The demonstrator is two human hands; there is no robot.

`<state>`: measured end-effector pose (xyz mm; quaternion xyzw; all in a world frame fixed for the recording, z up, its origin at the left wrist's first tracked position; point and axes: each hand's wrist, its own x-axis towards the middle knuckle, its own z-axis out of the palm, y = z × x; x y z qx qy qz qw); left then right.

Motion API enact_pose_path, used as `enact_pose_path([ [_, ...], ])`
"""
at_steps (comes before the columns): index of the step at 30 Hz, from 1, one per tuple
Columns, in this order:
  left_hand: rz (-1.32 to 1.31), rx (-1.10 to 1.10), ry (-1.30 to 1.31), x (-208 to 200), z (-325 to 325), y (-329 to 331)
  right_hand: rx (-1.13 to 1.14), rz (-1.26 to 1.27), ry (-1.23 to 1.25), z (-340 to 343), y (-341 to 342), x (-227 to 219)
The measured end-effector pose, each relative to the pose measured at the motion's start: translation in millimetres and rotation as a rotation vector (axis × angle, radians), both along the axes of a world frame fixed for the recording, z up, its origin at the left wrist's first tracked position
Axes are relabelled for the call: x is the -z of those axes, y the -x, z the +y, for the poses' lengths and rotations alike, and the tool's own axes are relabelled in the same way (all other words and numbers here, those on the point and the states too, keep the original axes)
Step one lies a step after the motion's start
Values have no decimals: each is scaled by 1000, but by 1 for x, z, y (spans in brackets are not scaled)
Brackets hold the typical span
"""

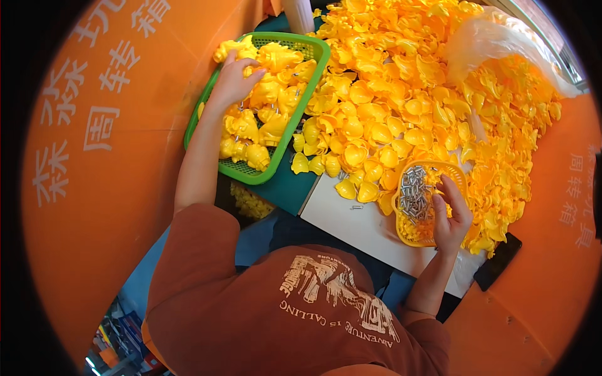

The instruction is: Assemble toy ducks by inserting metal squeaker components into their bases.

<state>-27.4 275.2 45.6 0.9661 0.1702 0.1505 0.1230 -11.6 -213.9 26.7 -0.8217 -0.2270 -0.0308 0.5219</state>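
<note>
My left hand (235, 81) is over the green basket (318, 69), its fingers and thumb apart among the assembled yellow plastic pieces (276, 57). Whether the fingertips touch a piece is hard to see. Silvery metal bits show on some of those pieces. On the right, my right hand (453, 216) reaches over a small yellow basket (402, 230). Its fingers are bent, with a gap between thumb and forefinger, and nothing visible is held. Inside that basket lie short metal pins (414, 194) on the left and small yellow parts (421, 232) beside them.
A large heap of yellow plastic shells (389, 81) covers most of the table (338, 210). A clear plastic bag (495, 44) lies on its far right. One loose pin (357, 207) rests near the table's front. Orange panels (125, 169) stand on both sides. Another person's forearm (298, 15) shows at the top.
</note>
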Motion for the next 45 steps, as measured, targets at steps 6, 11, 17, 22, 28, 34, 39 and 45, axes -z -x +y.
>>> enact_pose_path([
  [6,47,306,32,-23,-34,26,45,32,16,-13,0,6],
  [11,227,328,149,-39,-28,53,60,20,16,-14,0,7],
  [17,-3,-255,-603,-35,-17,36,63,9,-11,-5,6,3],
  [22,-49,420,-191,-12,-47,-33,103,-41,61,-24,3,12],
  [28,-35,333,-325,16,32,-46,138,-122,-23,-24,-5,8],
  [34,166,-111,-482,-32,-9,-14,147,-83,-72,-44,1,6],
  [39,-184,111,-509,-32,-83,-9,166,-125,35,-37,-2,12],
  [45,-418,596,381,-15,-246,-5,317,-129,-47,-39,-25,2],
])
